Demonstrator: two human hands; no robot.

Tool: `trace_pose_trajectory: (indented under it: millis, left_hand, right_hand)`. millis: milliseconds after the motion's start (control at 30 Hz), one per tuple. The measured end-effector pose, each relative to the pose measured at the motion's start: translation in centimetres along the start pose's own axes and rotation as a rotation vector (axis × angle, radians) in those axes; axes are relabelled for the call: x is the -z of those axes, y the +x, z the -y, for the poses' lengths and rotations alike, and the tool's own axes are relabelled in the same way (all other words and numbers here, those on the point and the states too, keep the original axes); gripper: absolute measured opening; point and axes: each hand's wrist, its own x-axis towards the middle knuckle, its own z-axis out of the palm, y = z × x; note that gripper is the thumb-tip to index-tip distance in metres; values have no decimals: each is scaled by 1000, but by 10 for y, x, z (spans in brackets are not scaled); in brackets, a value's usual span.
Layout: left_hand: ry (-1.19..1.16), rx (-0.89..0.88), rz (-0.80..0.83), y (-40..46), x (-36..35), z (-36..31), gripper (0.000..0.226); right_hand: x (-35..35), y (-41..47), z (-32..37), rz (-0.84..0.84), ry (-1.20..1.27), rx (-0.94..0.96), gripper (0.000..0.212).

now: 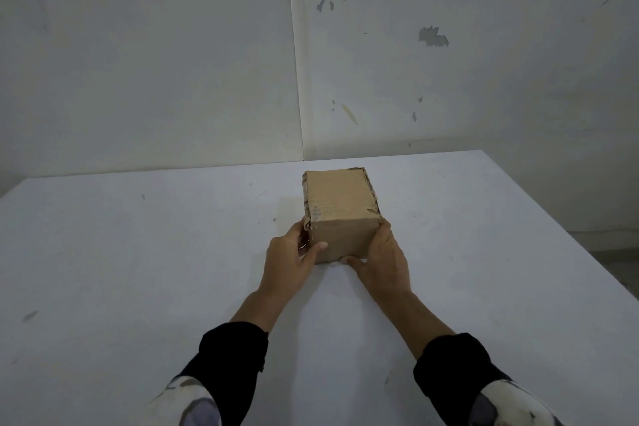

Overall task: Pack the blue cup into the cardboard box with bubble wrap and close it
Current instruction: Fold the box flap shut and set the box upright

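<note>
Near the far edge of the white table (138, 270), a small brown cardboard box (340, 211) stands, flaps closed. Left hand (290, 259) grips its left side, thumb on the near face; right hand (380, 258) clasps its right side. Blue cup not visible.

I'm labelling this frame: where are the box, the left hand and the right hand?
box (340, 195): head view, on its closed top face.
left hand (288, 258): head view, on the back of the hand.
right hand (385, 258): head view, on the back of the hand.
</note>
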Motion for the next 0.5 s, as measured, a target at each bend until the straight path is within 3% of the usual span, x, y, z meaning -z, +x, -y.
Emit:
trace_pose_trajectory:
  millis: [200,333,500]
  left_hand:
    - [65,-17,66,2,8,-1,58]
    - [156,-71,134,-2,16,2,53]
    - [324,-189,60,-1,31,-3,42]
  right_hand:
    - [1,-3,-1,11,45,23,86]
    - [14,-10,-9,-27,89,137,71]
    - [45,-4,-4,-104,55,189,59]
